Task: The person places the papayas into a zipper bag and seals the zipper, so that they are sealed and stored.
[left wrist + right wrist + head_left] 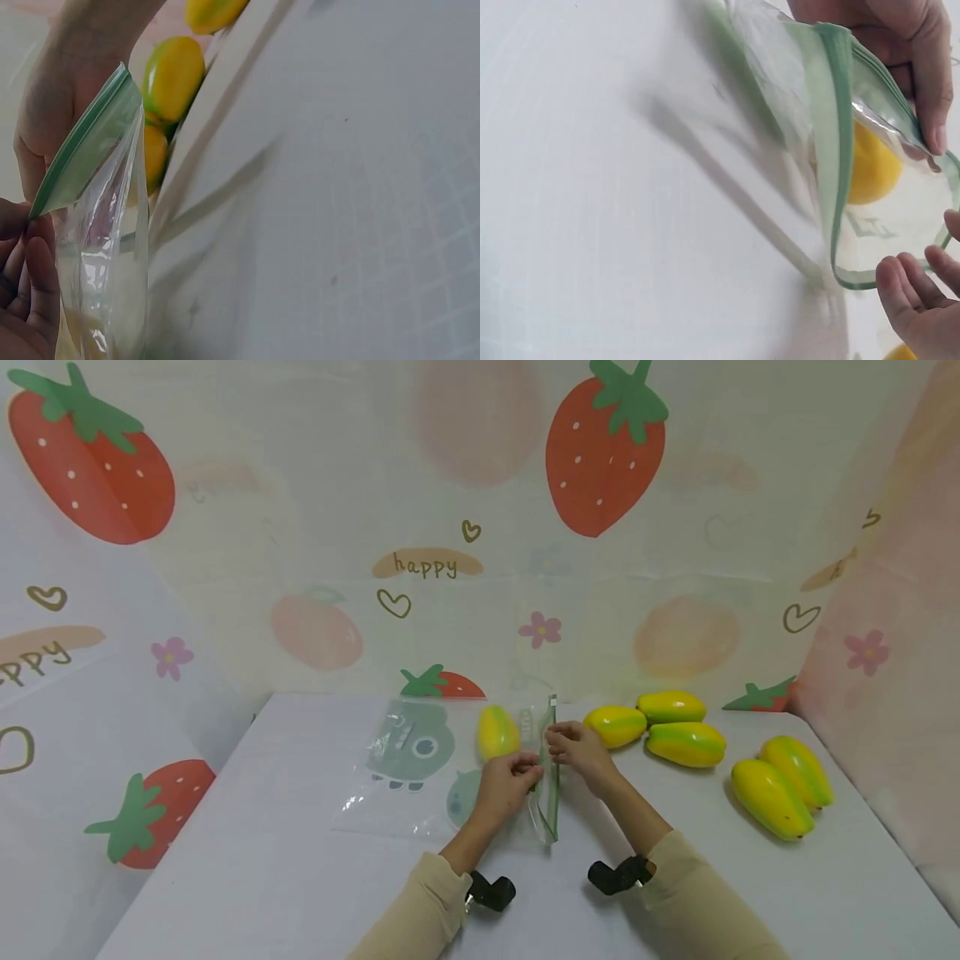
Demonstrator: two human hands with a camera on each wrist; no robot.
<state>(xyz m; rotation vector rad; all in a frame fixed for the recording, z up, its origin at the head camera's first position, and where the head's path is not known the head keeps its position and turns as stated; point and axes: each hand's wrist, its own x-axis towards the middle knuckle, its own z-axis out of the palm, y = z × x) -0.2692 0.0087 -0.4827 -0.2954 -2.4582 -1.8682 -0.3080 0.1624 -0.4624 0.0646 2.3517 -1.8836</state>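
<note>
A clear zip bag (pixel 420 814) with green cartoon prints lies on the table, its green-edged mouth to the right and spread apart. Inside it, near the mouth, is one yellow-green papaya-like fruit (pixel 497 732), seen through the mouth as a yellow curve (pixel 874 169) in the right wrist view. My left hand (pixel 504 789) pinches one lip of the mouth between thumb and fingers. On the opposite side my right hand (pixel 588 758) holds the green rim (pixel 842 157) at its far part, thumb and fingertips on the edge.
Several more yellow-green fruits lie on the right: a group (pixel 686 745) just beyond my right hand and a pair (pixel 772 799) nearer the table's right edge. A strawberry-printed cloth (pixel 322 527) hangs behind the white table (pixel 247 860). Black wrist cameras (pixel 491 891) sit by my sleeves.
</note>
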